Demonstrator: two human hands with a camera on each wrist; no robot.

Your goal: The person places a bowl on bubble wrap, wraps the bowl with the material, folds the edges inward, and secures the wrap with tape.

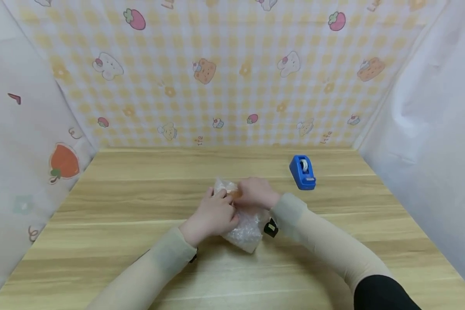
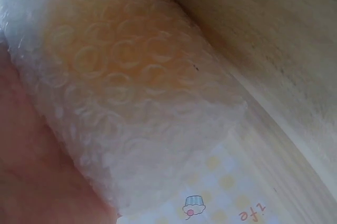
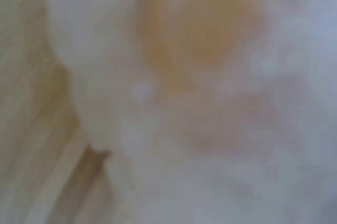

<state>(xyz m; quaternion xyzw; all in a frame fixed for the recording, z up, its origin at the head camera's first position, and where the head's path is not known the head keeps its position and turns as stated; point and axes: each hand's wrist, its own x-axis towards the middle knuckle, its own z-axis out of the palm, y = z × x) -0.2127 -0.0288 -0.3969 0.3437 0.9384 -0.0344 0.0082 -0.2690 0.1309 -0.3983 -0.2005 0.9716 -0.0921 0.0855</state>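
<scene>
Clear bubble wrap (image 1: pixel 246 230) lies bunched round an orange thing (image 1: pixel 234 194) above the middle of the table. My left hand (image 1: pixel 214 214) grips the wrap from the left, its fingers bent over the upper part. From the right, my right hand (image 1: pixel 257 192) curls at the wrap's upper edge, right against the orange thing; its fingertips are hidden. Through the bubbles in the left wrist view, the orange thing (image 2: pixel 121 40) shows as a blurred patch, its kind unclear. The right wrist view is very blurred, with pale wrap (image 3: pixel 121 145) and orange filling most of it.
A blue tape dispenser (image 1: pixel 303 173) with a roll of tape stands on the wooden table (image 1: pixel 147 202), beyond my right wrist. Behind the table hangs a yellow checked cloth (image 1: pixel 224 99), and white sheets (image 1: pixel 430 129) close off both sides.
</scene>
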